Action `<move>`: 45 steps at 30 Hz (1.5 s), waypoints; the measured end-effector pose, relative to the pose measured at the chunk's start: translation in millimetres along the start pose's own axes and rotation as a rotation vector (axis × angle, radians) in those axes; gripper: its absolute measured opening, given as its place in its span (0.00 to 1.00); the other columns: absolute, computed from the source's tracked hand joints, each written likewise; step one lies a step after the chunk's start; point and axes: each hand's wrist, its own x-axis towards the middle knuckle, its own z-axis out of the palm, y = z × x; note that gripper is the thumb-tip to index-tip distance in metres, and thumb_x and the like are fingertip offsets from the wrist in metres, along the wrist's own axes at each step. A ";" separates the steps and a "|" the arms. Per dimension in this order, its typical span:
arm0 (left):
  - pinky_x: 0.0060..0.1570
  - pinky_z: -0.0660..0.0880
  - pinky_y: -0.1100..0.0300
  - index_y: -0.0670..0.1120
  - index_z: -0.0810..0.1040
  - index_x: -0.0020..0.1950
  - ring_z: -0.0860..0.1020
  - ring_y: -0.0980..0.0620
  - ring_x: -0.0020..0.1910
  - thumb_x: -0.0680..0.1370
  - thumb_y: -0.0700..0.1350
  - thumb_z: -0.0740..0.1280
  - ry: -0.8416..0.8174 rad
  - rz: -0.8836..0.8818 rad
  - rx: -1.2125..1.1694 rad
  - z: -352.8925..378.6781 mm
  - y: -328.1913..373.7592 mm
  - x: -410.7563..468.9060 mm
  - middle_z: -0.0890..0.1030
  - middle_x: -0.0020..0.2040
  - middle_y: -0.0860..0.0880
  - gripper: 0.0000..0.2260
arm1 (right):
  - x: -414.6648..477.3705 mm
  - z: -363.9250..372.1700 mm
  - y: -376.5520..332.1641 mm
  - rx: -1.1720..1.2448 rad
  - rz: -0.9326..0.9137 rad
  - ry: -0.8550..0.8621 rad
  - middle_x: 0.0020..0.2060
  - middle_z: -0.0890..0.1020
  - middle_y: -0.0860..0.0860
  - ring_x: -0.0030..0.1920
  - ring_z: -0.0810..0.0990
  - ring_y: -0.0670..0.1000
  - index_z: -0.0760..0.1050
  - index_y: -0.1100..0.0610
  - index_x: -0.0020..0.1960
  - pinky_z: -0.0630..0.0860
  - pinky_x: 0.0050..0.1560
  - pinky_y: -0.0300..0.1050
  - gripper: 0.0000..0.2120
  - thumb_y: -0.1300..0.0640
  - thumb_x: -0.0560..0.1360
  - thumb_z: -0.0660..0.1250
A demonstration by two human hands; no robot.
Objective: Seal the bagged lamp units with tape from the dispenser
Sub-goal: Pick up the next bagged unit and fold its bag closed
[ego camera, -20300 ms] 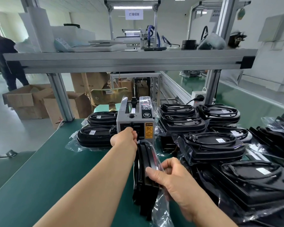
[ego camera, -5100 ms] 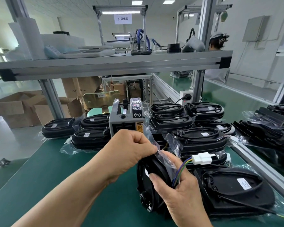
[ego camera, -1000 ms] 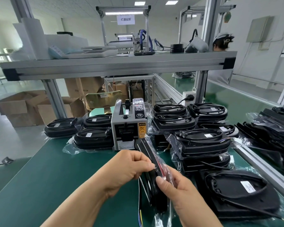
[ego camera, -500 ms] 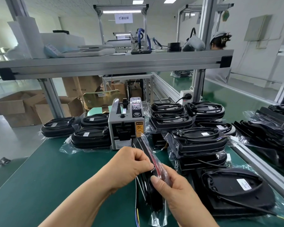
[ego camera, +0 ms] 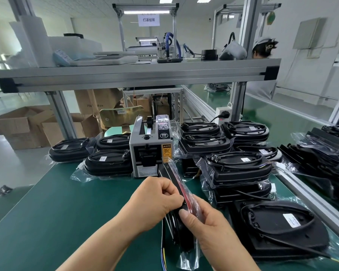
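A black lamp unit in a clear plastic bag [ego camera: 171, 174] stands on edge on the green table, just in front of the grey tape dispenser [ego camera: 151, 151]. My left hand [ego camera: 156, 200] pinches the bag's folded top edge from the left. My right hand [ego camera: 205, 223] holds the same unit from the right, thumb pressed against the bag over its red rim. Coloured wires hang from the unit's lower end. I cannot make out any tape piece between my fingers.
Bagged lamp units lie left of the dispenser [ego camera: 106, 163] and in stacks to its right [ego camera: 237, 169]. One unit lies flat at the near right [ego camera: 278, 227]. An aluminium shelf [ego camera: 137, 75] spans overhead. Cardboard boxes [ego camera: 20, 126] stand on the floor. A person [ego camera: 262, 49] works beyond.
Both hands keep pinching the bag's top edge in the same place; the unit stays upright in front of the dispenser, with only small finger shifts.
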 end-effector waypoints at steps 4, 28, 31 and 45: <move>0.26 0.65 0.67 0.53 0.79 0.37 0.66 0.60 0.24 0.65 0.52 0.71 0.042 -0.023 0.027 1.5 -2.4 -1.2 0.70 0.24 0.59 0.05 | -0.6 -0.6 0.2 -0.037 -0.003 0.010 0.54 0.85 0.51 0.58 0.82 0.51 0.74 0.28 0.61 0.73 0.67 0.56 0.20 0.41 0.69 0.68; 0.34 0.71 0.64 0.44 0.78 0.48 0.70 0.56 0.31 0.70 0.40 0.78 0.006 -0.095 -0.351 5.2 -11.0 -8.2 0.73 0.34 0.51 0.11 | -4.1 -6.8 -9.3 -0.046 -0.008 -0.017 0.52 0.86 0.44 0.56 0.83 0.44 0.76 0.32 0.62 0.74 0.65 0.47 0.20 0.40 0.69 0.69; 0.33 0.73 0.65 0.44 0.78 0.46 0.71 0.57 0.30 0.74 0.36 0.74 0.050 -0.128 -0.457 10.3 -13.2 -9.6 0.73 0.33 0.52 0.07 | -6.2 -6.1 -13.9 -0.073 -0.008 -0.020 0.51 0.86 0.43 0.54 0.83 0.43 0.75 0.33 0.62 0.74 0.62 0.41 0.21 0.40 0.69 0.68; 0.38 0.72 0.61 0.55 0.78 0.44 0.69 0.60 0.30 0.78 0.44 0.69 0.236 -0.116 -0.297 33.8 -12.0 -19.1 0.72 0.31 0.60 0.06 | 22.4 -13.5 -42.9 -0.230 0.075 0.032 0.65 0.77 0.37 0.64 0.75 0.37 0.69 0.45 0.73 0.70 0.60 0.31 0.34 0.30 0.71 0.65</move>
